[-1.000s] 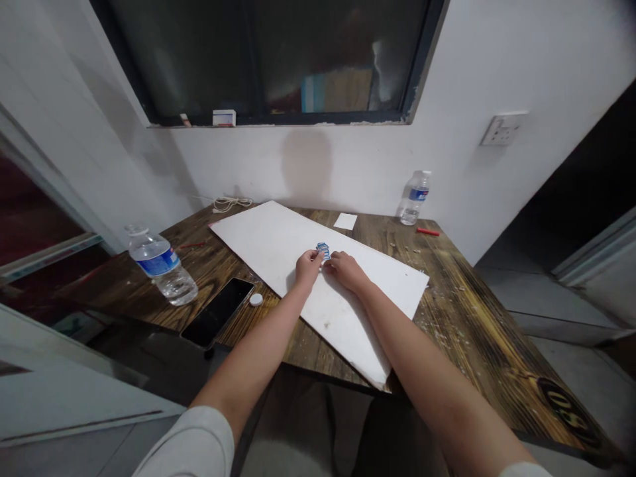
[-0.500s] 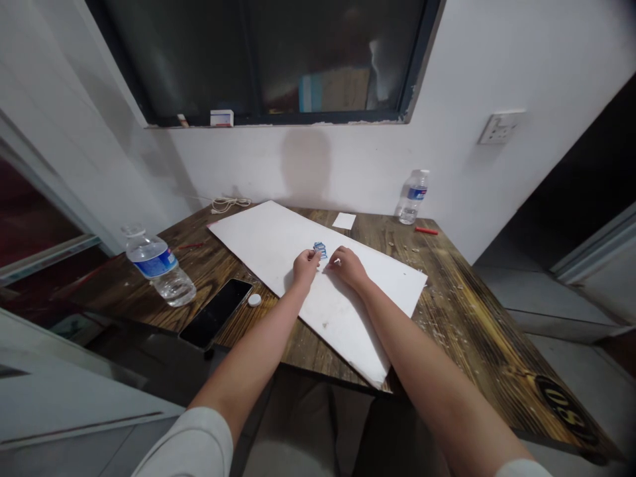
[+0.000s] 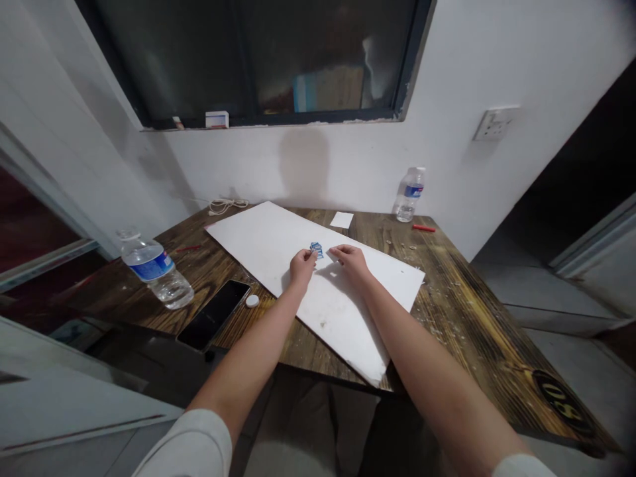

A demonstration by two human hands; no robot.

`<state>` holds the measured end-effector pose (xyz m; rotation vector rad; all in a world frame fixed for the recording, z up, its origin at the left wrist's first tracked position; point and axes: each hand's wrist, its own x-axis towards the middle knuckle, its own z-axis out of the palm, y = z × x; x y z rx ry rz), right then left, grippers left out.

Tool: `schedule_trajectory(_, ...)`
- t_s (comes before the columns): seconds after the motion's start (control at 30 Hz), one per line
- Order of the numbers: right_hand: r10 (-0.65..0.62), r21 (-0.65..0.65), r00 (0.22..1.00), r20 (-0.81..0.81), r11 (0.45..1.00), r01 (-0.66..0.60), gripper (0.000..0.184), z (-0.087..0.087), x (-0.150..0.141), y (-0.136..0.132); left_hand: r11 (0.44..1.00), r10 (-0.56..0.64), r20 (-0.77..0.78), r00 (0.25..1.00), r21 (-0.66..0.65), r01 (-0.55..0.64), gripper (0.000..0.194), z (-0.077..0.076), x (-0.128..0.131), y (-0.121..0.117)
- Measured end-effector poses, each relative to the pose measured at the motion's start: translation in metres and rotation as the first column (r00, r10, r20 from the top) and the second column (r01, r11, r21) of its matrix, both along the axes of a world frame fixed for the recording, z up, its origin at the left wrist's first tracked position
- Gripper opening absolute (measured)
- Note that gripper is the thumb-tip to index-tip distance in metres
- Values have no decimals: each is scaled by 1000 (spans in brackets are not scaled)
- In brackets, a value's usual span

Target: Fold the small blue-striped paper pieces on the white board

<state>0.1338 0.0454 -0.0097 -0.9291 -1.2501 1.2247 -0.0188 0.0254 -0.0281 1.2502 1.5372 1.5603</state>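
Observation:
Over the middle of the white board (image 3: 342, 311), my left hand (image 3: 301, 266) pinches a small blue-and-white piece (image 3: 317, 250) by its near left side. The piece shows blue outlines on white, too small to make out its exact kind. Just to its right is my right hand (image 3: 350, 258), thumb and fingertips pressed together, a little apart from the piece. Whether something tiny is in that pinch is hidden. Both forearms reach in over the board's near edge.
On the wooden table (image 3: 472, 338) a water bottle (image 3: 156, 270), a phone (image 3: 214, 315) and a white cap (image 3: 252, 301) lie left of the board. Behind it are a cable (image 3: 227, 205), a paper square (image 3: 342, 220), another bottle (image 3: 410, 195) and a red stick (image 3: 424, 228).
My right hand has lifted slightly and moved away from the board's surface, its fingertips now stretched toward the piece. My left hand still holds the piece; the view has shifted slightly.

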Motion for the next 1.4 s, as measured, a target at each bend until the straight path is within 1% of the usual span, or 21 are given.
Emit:
schedule_trajectory(0.13, -17, -24, 998, -64, 1000, 16, 36, 3, -1, -2, 998, -49, -21, 999, 25, 50, 19, -1, 1, 1)
schedule_trajectory(0.3, -54, -1, 998, -29, 999, 54, 38, 5, -2, -2, 999, -47, -67, 997, 13, 48, 21, -2, 1, 1)
schedule_trajectory(0.47, -95, 24, 995, -37, 995, 96, 39, 5, -2, -1, 998, -59, -64, 996, 13, 60, 21, -1, 1, 1)
schedule_trajectory(0.6, -15, 70, 999, -36, 997, 17, 38, 4, -3, -2, 999, -50, -42, 998, -12, 50, 20, 5, 4, -3)
schedule_trajectory(0.7, 43, 73, 999, -33, 997, -41, 42, 4, -3, -2, 999, -31, -46, 998, -43, 29, 20, 9, 5, -6)
schedule_trajectory(0.77, 49, 63, 999, -3, 997, -49, 45, 4, -3, -3, 999, -31, -53, 998, -43, 29, 21, 9, 5, -7)
schedule_trajectory(0.83, 43, 66, 998, 45, 997, -45, 42, 3, -3, -3, 999, -39, -61, 997, -34, 37, 22, 9, 5, -7)
schedule_trajectory(0.9, 47, 84, 996, 77, 995, -54, 39, 2, -4, -3, 999, -45, -67, 997, -29, 43, 22, 8, 5, -7)
schedule_trajectory(1.0, 63, 133, 995, 77, 988, -73, 38, -1, -4, -1, 999, -44, -58, 997, -33, 42, 21, 7, 5, -7)
schedule_trajectory(1.1, 59, 194, 996, 72, 978, -72, 45, -5, -5, 3, 998, -47, -50, 998, -34, 45, 21, 7, 6, -6)
schedule_trajectory(1.17, 45, 199, 997, 68, 978, -57, 53, -7, -6, 5, 998, -54, -54, 997, -23, 53, 21, 6, 5, -5)
schedule_trajectory(1.2, 35, 189, 997, 64, 981, -46, 53, -7, -6, 6, 998, -55, -58, 997, -19, 54, 21, 5, 5, -5)
schedule_trajectory(1.33, -14, 140, 999, 51, 990, 7, 39, -9, -7, 7, 999, -54, -67, 996, -12, 53, 23, 4, 4, -4)
schedule_trajectory(1.4, -43, 125, 996, 75, 992, 33, 35, -10, -6, 7, 998, -64, -61, 996, -11, 63, 23, 4, 4, -4)
